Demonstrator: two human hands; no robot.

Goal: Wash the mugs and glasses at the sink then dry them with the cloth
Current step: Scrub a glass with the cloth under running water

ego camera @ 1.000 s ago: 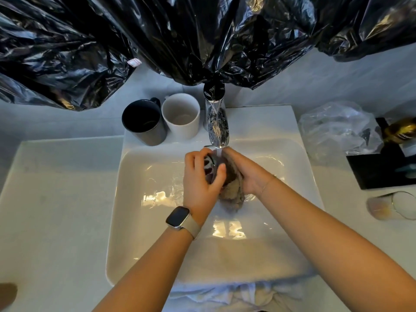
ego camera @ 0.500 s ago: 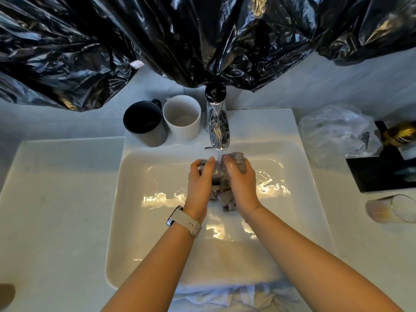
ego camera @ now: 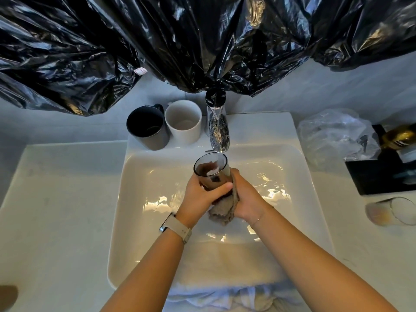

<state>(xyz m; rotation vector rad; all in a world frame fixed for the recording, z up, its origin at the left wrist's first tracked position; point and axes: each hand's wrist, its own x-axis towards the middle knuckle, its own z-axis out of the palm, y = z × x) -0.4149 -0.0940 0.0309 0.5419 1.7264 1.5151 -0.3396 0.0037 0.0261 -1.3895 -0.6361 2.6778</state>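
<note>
head view: over the white sink (ego camera: pixel 292 167), a dark tinted glass (ego camera: pixel 211 171), mouth up and tilted toward the faucet (ego camera: pixel 218 134), just below the spout. gripped around its lower half by the left hand (ego camera: pixel 200 197), fingers wrapped behind and thumb across the front. on the left wrist, a watch with a pale strap (ego camera: pixel 176 227). pressed against the right side and base of the glass, a grey-brown cloth (ego camera: pixel 225 209), bunched in the right hand (ego camera: pixel 247 199), fingers curled round it; loose end of the cloth hanging below both hands. whether water is running: cannot tell.

on the sink ledge left of the faucet, a black mug (ego camera: pixel 147 127) and a white mug (ego camera: pixel 183 121), both upright, touching or nearly so. on the counter (ego camera: pixel 56 199) to the right, a clear glass (ego camera: pixel 389 211) lying on its side, well apart from the hands. behind it a dark tray (ego camera: pixel 378 176) with a gold-topped bottle (ego camera: pixel 398 137), and a crumpled clear plastic bag (ego camera: pixel 333 134) beside the sink. above, black plastic sheeting (ego camera: pixel 180 37) draped across the wall. along the near edge of the sink, a white towel (ego camera: pixel 225 298).
</note>
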